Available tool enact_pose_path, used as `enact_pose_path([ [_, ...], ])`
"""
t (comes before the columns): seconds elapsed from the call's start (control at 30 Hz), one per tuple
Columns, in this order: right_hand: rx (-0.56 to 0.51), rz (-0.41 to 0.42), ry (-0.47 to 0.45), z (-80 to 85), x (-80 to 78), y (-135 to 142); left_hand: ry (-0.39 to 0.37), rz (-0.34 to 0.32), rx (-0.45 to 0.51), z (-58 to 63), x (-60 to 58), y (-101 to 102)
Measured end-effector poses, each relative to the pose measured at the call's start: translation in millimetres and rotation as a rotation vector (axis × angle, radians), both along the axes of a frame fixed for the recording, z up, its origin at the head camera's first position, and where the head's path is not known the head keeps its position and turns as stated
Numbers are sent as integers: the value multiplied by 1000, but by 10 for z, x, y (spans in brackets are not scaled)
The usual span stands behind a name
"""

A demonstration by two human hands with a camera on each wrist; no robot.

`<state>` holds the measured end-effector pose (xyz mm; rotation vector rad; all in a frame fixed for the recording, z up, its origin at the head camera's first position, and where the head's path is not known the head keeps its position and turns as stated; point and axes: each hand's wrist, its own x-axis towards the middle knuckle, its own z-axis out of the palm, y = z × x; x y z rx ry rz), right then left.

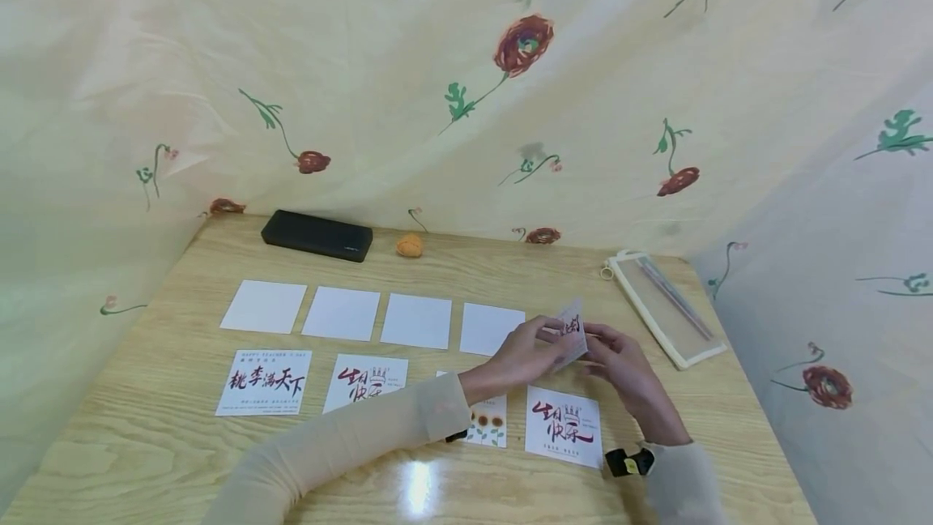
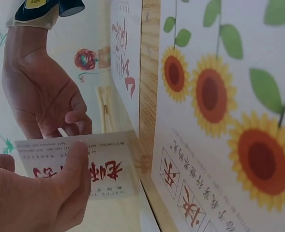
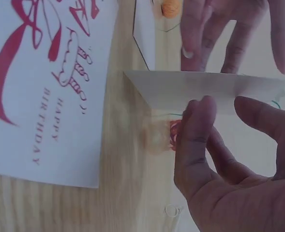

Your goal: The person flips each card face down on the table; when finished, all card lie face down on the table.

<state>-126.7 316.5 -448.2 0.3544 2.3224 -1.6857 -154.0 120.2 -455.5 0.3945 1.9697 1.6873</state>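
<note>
A white card (image 1: 572, 330) with red brush characters is held upright above the table's right half. My left hand (image 1: 521, 351) grips it, with a finger or thumb across the printed face (image 2: 111, 169) in the left wrist view. Its blank back (image 3: 210, 89) faces the right wrist view. At the card's right side, my right hand (image 1: 619, 363) has loosely bent, spread fingers; the fingertips are close to the back, and contact is hard to tell. Below lie a birthday card (image 1: 564, 428) and a sunflower card (image 1: 487, 421), the latter partly covered by the left sleeve.
Blank white cards (image 1: 415, 320) form a back row. Nearer are a red-lettered card (image 1: 264, 383) and another birthday card (image 1: 368, 375), partly behind the left arm. A black case (image 1: 317, 235), an orange ball-like object (image 1: 410, 245) and a white-edged clear pouch (image 1: 666, 314) lie behind. Flowered cloth surrounds the table.
</note>
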Motion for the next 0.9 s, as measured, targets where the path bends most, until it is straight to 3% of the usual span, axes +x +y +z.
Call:
enact_pose_path([
  [0.2,42,26,-16,-43,5,-85,-11,23,83,-23,-9,-25],
  [0.53,184,-49,-73,-4,-36,-134,-109,112,221,-59,-40,-3],
  [0.9,307,-168,6,-7,-66,-21,5,203,181,-84,-99,-110],
])
